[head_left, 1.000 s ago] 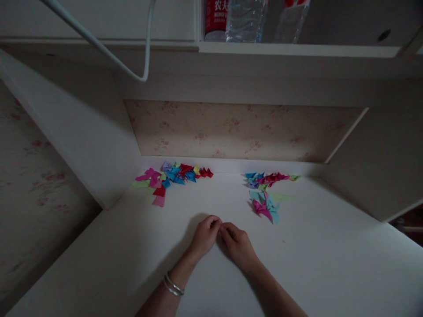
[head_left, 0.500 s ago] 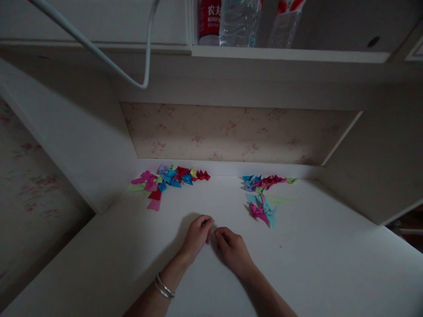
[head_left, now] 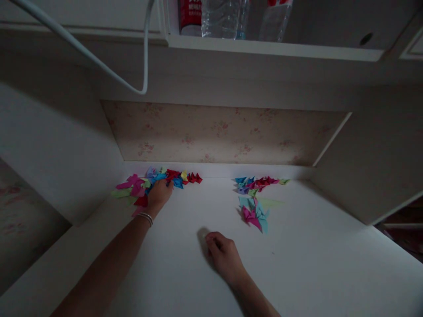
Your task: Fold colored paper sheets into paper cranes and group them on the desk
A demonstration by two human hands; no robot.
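My left hand [head_left: 160, 193] is at the left pile of folded coloured papers [head_left: 135, 185], its curled fingers among blue and red pieces. Whether a piece is between those fingertips is hidden. Over the middle of the white table, my right hand [head_left: 225, 255] is closed in a pinch, thumb against forefinger. Anything in it is too small to make out. Ahead and to its right lie a magenta folded paper [head_left: 251, 218] and a light-blue folded paper [head_left: 262, 215], touching each other. Behind them is a row of small folded papers [head_left: 261, 182].
A raised ledge [head_left: 218, 170] runs along the back of the white table [head_left: 297, 273], below a floral wall panel [head_left: 224, 132]. Overhead, clear plastic bottles [head_left: 220, 20] stand on a shelf [head_left: 271, 48]. A white cable [head_left: 145, 57] hangs at upper left.
My left hand has moved away from my right hand, forward and left to the pile of folded papers. My right hand stays pinched near the middle. The view has shifted slightly.
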